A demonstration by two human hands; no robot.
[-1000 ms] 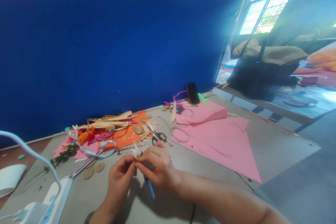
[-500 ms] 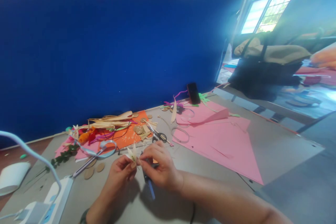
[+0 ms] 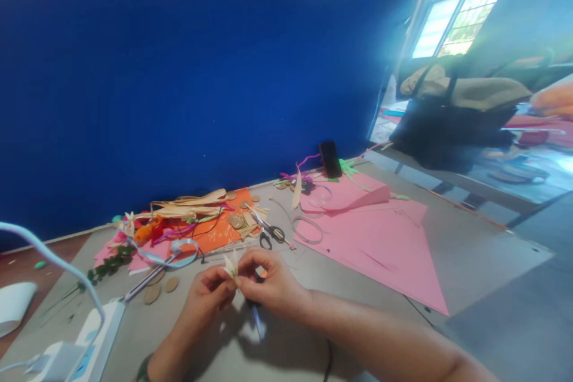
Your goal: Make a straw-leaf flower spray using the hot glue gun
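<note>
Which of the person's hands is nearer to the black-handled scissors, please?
Right. The right hand is just on the near side of the scissors, not touching; the left hand is farther off, lower left.

Window (image 3: pixel 465 3) glare – soft, warped edges

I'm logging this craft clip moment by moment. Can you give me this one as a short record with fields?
left hand: pinching pale flower
right hand: pinching the same flower; blue stick shows beneath it
behind hands: scissors, orange paper
right side: pink paper
left edge: power strip
back: phone leaning on blue board
surface: grey table
</note>
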